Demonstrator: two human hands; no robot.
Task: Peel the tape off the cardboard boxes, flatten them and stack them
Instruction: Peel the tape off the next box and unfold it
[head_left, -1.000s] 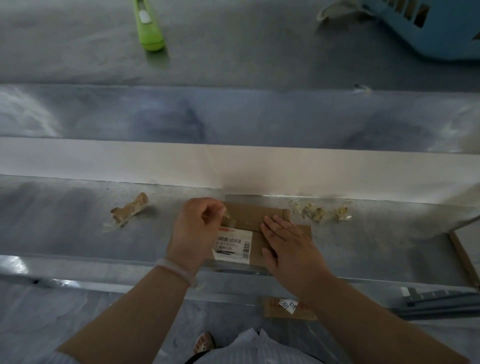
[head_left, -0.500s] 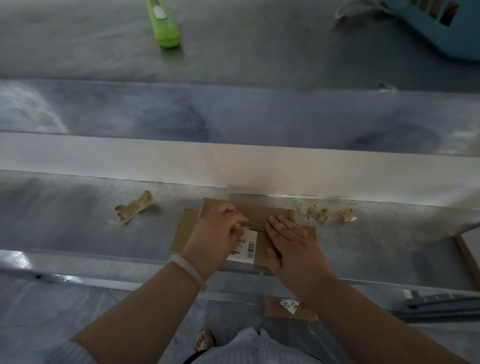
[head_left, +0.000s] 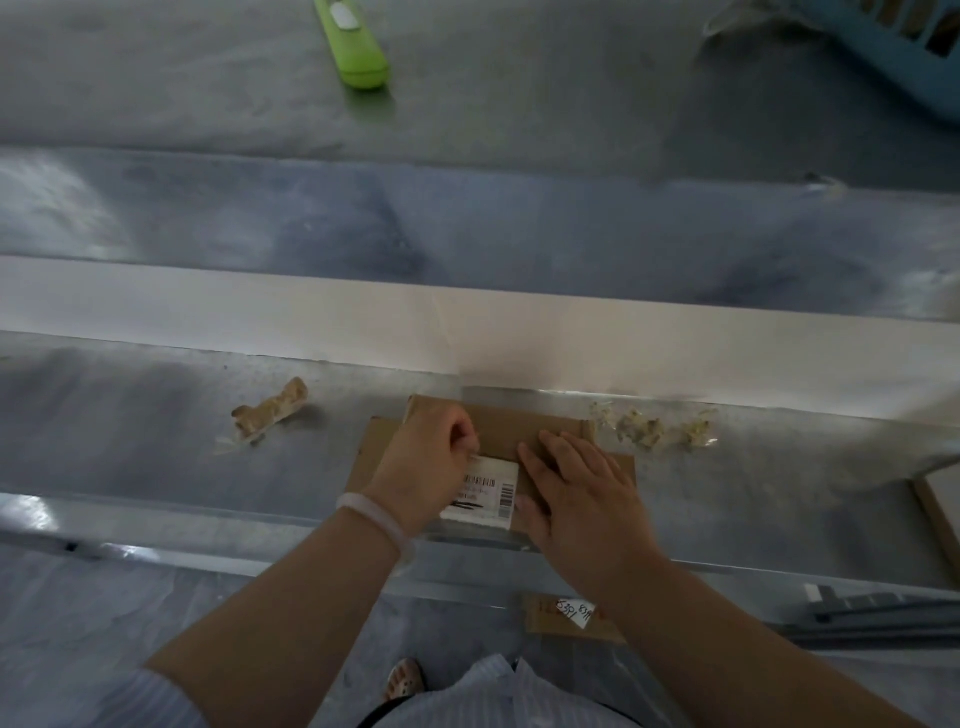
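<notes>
- Cardboard box (head_left: 498, 431), flattened, lay on the metal worktop (head_left: 156, 457) right at its near edge, about the middle of the near side
- left hand (head_left: 423, 467) was curled up on the box, fingertips pinched at the top edge of the white barcode label (head_left: 485, 493), looked like it was gripping the label's edge or some tape there, couldn't tell which
- right hand (head_left: 582, 493) was open and flat, palm down, pressing on the box just right of the label
- crumpled tape wad (head_left: 270, 413) sat left of the box, well apart from it
- more tape scraps (head_left: 654, 431) were just right of the box, near the worktop's back edge
- green utility knife (head_left: 356, 47) lay way off on the far surface
</notes>
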